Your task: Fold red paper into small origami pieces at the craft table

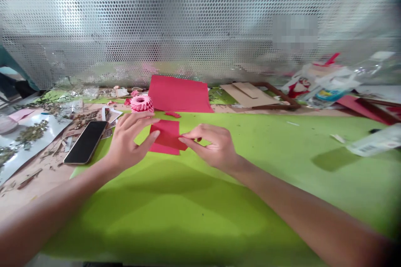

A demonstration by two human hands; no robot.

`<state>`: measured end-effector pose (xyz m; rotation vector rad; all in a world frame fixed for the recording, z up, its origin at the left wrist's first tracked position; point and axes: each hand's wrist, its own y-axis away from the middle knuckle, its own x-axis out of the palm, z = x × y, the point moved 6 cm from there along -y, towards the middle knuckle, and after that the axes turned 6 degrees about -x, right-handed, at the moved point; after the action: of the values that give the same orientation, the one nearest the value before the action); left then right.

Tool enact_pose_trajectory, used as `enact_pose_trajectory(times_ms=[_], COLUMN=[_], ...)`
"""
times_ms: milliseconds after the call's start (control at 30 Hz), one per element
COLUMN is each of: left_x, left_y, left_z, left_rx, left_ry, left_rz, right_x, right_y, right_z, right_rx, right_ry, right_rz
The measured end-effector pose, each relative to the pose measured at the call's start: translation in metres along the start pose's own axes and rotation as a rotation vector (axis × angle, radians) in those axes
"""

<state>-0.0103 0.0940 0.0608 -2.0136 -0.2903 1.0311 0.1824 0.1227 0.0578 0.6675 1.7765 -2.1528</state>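
My left hand [131,142] is wide, fingers spread and arched, with the thumb tip resting on the left edge of a folded red paper [166,137]. My right hand [209,144] is narrow, pinching the paper's right corner between thumb and forefinger. The paper sits between my hands over a green mat [219,225], its upper layer skewed across the lower one. I cannot tell whether it touches the mat.

Just past my left hand sits a pink paper flower [142,103], and a red scrap [173,114] lies on the mat's far edge. Beyond it is a larger red sheet [178,94]. A black phone [85,142] lies face up left of the mat, among dried plant bits [31,133]. Cardboard [247,95] and a wooden frame [282,96] lie farther right, before a perforated metal panel [200,16].
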Motion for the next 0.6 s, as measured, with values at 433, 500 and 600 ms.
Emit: enact_pose_trajectory(times_ms=[433, 500, 600], left_x=[0.019, 0.016, 0.013], left_y=[0.013, 0.012, 0.015], left_z=[-0.022, -0.018, -0.018], left_rx=[0.301, 0.304, 0.326], left_ry=[-0.175, -0.161, -0.154], left_rz=[0.104, 0.094, 0.077], right_x=[0.01, 0.006, 0.001], right_y=[0.005, 0.006, 0.006], right_z=[0.009, 0.005, 0.0], right_rx=[-0.234, -0.25, -0.244], right_ry=[0.126, 0.133, 0.15], right_rz=[0.217, 0.218, 0.231])
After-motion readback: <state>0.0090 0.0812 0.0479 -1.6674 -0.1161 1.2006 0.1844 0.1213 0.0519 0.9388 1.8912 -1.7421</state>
